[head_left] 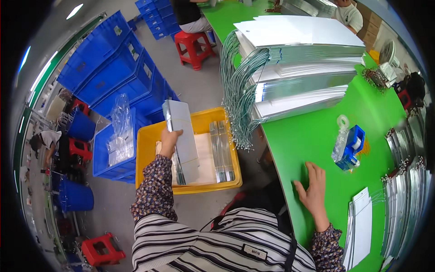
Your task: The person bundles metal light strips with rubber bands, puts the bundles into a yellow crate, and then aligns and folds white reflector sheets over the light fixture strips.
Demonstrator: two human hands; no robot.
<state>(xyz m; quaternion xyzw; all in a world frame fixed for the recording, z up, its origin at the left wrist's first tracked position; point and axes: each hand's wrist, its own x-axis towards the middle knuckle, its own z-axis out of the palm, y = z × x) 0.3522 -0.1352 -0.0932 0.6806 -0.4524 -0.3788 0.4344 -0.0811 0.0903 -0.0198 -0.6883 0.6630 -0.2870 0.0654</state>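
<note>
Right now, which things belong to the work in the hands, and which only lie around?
In use:
left hand holding flat silver bag stack
yellow crate
right hand flat on green table

Lying about:
tape dispenser
blue bins
red stool

Left hand (pixel 170 140): fingers hidden behind the silver stack (pixel 182 138) it grips. Stack's lower end covers part of yellow crate (pixel 145 145) contents. At 1 o'clock, person (pixel 349 13) cut off by the rim. Right-edge silver piles (pixel 408 199) blurred.
</note>
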